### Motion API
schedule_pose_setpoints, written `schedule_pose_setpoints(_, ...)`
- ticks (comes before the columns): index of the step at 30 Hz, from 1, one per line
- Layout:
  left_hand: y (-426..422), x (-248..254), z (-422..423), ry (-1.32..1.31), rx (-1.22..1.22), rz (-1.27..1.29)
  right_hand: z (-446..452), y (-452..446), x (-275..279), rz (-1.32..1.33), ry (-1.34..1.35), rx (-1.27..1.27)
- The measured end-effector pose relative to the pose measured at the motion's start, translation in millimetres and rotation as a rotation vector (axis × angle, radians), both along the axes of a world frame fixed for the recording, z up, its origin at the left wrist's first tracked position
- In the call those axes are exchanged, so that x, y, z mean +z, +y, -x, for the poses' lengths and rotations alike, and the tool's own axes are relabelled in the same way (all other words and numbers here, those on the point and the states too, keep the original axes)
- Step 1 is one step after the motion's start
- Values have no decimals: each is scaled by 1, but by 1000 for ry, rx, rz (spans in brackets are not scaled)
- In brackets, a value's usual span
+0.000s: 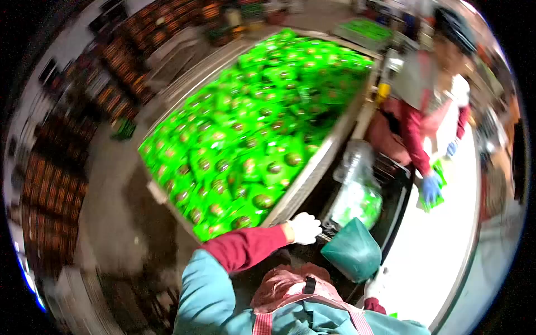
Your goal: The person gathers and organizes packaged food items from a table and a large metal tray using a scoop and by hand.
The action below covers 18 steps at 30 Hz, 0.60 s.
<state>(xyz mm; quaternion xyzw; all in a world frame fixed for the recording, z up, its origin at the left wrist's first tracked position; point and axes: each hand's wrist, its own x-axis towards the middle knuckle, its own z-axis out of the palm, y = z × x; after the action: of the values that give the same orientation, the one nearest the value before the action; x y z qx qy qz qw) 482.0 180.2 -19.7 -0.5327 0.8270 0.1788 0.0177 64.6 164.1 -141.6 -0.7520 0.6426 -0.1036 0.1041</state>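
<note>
My left hand (305, 228), in a white glove, is at the near corner of the big bin (304, 181), beside a dark crate (397, 195). Its fingers look loosely stretched out, and nothing shows in them. Bright green packets (240, 139) with round, dark printed spots fill the bin. A dark green, scoop-shaped plastic container (353, 250) sits tilted between my hands, over the crate's near end. Below it, at the edge of the white table (424, 251), my right hand (375, 286) is also white-gloved. Blur hides its fingers, and whether it touches the container is unclear.
Across the table a co-worker (430, 106) in blue gloves handles a green packet (438, 187). Clear plastic bags (357, 190) lie in the crate. Stacked orange-brown crates (50, 184) line the left side. A green-topped bin (365, 30) stands at the back.
</note>
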Motion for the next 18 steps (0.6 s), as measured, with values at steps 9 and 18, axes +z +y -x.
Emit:
schedule_pose_setpoints(9,-5,2,0,-151,-99,-81,-16,1,24,203,100,9)
schedule_pose_setpoints(18,-6,13,2,-192,-109,-118,-14,1,27,245,88,33)
